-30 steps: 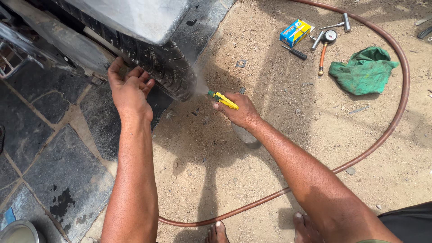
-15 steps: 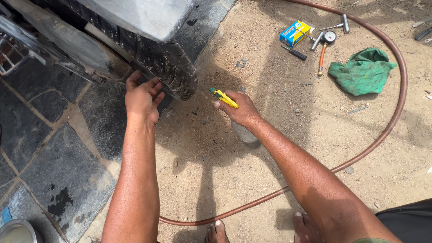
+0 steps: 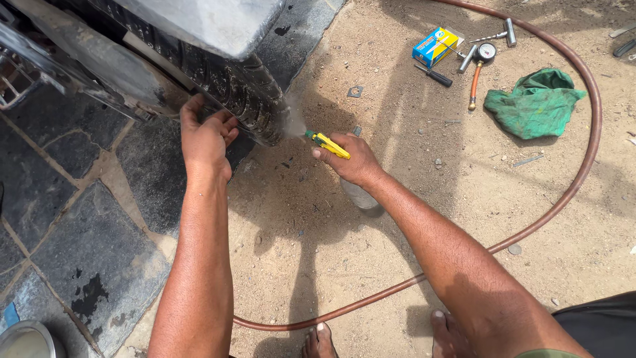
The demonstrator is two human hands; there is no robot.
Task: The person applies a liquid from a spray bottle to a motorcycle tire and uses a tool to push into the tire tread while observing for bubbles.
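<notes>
Sandy ground point(image 3: 397, 252); right hand point(image 3: 354, 159) fingers closed round yellow sprayer point(image 3: 328, 142); left hand point(image 3: 205, 136) fingers spread on tyre point(image 3: 232, 79).

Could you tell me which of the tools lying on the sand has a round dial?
The pressure gauge beside the green cloth; the black-handled screwdriver nearby has none.

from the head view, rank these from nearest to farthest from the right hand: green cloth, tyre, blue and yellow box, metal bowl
1. tyre, just left of the right hand, near the yellow sprayer's tip.
2. blue and yellow box, up and to the right on the sand.
3. green cloth, farther right.
4. metal bowl, far bottom-left corner.
</notes>
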